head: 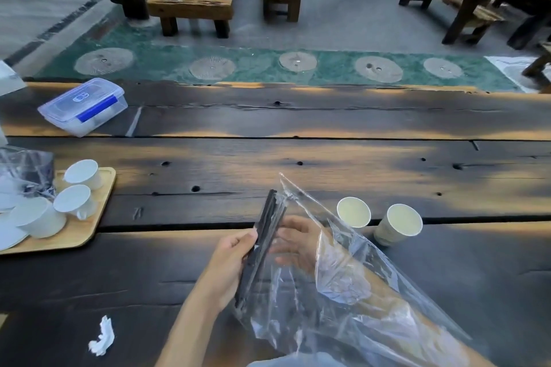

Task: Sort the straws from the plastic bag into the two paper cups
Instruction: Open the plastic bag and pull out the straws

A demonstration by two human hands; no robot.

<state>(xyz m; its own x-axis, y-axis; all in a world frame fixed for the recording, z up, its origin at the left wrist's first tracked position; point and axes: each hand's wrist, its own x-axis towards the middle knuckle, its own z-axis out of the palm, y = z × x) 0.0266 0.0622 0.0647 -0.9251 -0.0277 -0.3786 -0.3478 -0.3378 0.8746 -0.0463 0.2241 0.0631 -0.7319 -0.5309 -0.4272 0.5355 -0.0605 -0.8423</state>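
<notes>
Crinkled clear plastic bag (351,292), slim black straws (262,244) between fingers (238,243).

Beyond the dark plank table (298,116), heavy wooden benches (190,10) stand on grey floor (351,9) edged by green mosaic (253,64).

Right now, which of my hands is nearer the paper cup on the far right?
Right. The right hand, inside the clear plastic bag, sits just left of the two cups, nearer the far-right paper cup. The left hand grips the black straws farther left.
</notes>
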